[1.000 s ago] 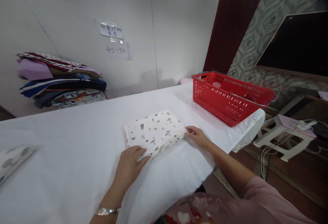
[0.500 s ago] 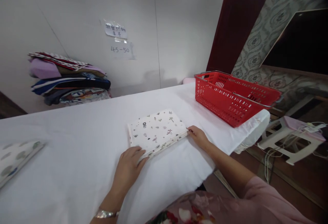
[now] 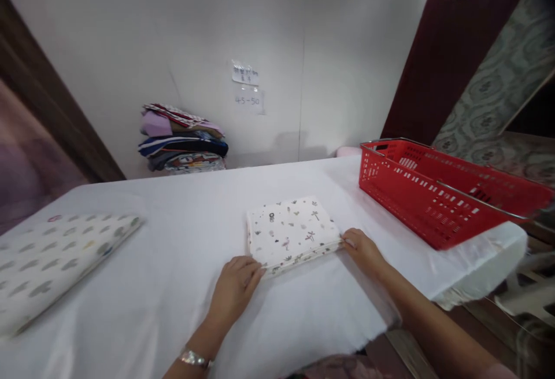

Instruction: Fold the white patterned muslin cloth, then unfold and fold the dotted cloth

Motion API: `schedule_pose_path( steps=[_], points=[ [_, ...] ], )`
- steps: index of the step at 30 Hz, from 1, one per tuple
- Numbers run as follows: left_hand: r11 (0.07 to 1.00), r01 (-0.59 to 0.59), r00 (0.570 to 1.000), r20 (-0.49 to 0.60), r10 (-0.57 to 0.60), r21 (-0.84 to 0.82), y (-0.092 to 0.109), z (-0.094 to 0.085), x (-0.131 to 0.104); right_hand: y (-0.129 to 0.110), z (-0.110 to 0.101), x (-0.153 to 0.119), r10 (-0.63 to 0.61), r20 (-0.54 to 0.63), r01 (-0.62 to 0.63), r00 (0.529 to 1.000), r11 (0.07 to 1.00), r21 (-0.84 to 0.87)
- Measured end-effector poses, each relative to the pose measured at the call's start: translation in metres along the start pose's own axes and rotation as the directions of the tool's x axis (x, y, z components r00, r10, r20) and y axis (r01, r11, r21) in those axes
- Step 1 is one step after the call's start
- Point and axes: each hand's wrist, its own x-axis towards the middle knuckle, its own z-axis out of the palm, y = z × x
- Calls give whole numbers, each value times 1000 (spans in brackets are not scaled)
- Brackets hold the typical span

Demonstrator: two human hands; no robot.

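A folded white cloth with small plants, palm trees and animals printed on it lies flat on the white-covered table. Its layered edge faces me. My left hand is closed at the near left corner, thumb and fingers pinching the cloth there. At the near right corner, my right hand pinches the folded edge between thumb and fingers. Further left lies another folded white cloth with grey-green spots, touched by neither hand.
A red plastic basket with metal handles stands at the table's right end. Behind the table's far edge, a pile of folded fabrics sits by the wall. Paper signs are taped above. A white stool stands beyond the right edge.
My view has swung left, so everything sits further right and more of the spotted cloth shows. Both hands keep hold of the same corners of the printed cloth.
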Motion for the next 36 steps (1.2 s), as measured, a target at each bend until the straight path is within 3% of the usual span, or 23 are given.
schedule_pose_path(
  steps=[5,8,10,15,21,23,29,32,36],
  points=[
    [997,73,997,-23,-73,-15,20,-4,32,-21,6,27,-65,-63,66,996,998,10],
    [995,86,996,-37,-84,42,22,6,56,-44,22,50,-154,-16,154,988,987,53],
    [982,160,986,18,-163,104,17,17,65,-52,37,63,-171,61,170,983,985,17],
    [931,331,915,189,-357,155,-1,37,56,-44,63,70,-60,274,119,960,972,-205],
    [905,386,875,241,-420,177,0,34,55,-45,57,75,-2,380,97,925,968,-232],
    [893,403,864,238,-443,200,4,31,68,-51,55,87,13,380,76,925,973,-217],
    [887,378,907,85,-412,263,-2,32,110,-52,64,139,32,234,44,972,949,-312],
    [867,433,879,99,-467,246,-17,43,110,-37,74,149,111,251,-18,962,938,-345],
    [875,439,887,58,-458,203,-31,55,102,-21,83,147,106,252,-25,962,952,-306]
  ],
)
